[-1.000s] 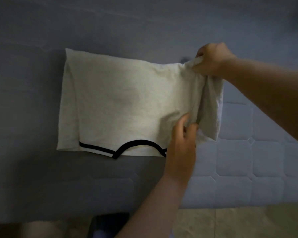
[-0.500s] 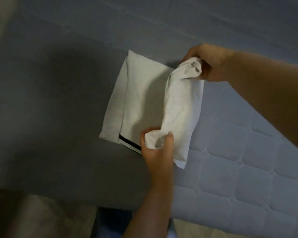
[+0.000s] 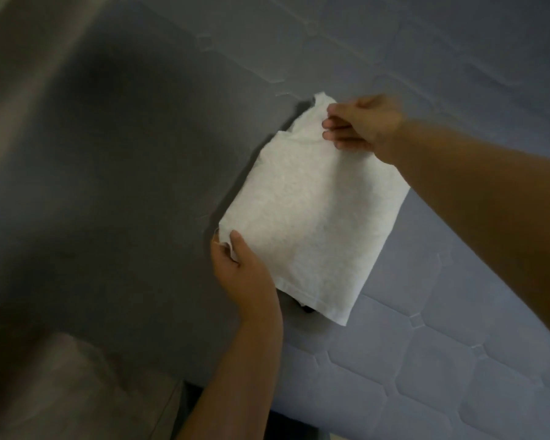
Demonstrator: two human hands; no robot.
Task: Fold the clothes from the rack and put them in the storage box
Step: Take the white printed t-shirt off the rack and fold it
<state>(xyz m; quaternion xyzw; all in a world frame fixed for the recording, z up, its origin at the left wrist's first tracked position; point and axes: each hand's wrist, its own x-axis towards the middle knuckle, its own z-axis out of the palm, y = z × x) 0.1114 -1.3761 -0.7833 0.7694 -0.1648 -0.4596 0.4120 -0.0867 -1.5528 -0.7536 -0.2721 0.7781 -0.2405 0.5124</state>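
Now, one white garment [image 3: 311, 217] lies folded into a compact rectangle on the grey quilted mattress [image 3: 458, 360], just right of frame centre.

Left hand [image 3: 242, 268], at about 7 o'clock of the garment, is pinched on its near-left corner, thumb on top, fingers under the cloth. Right hand [image 3: 359, 125], at about 1 o'clock of the garment, has its fingertips closed on the far edge; that corner is bunched, not flat. A small dark bit of trim [image 3: 307, 309] peeks out under the near edge.

Progress, as a judgement: this piece is nearly folded; squaring the far corner is left, then stowing. Neither rack nor storage box is in view, so how many clothes are left cannot be told.
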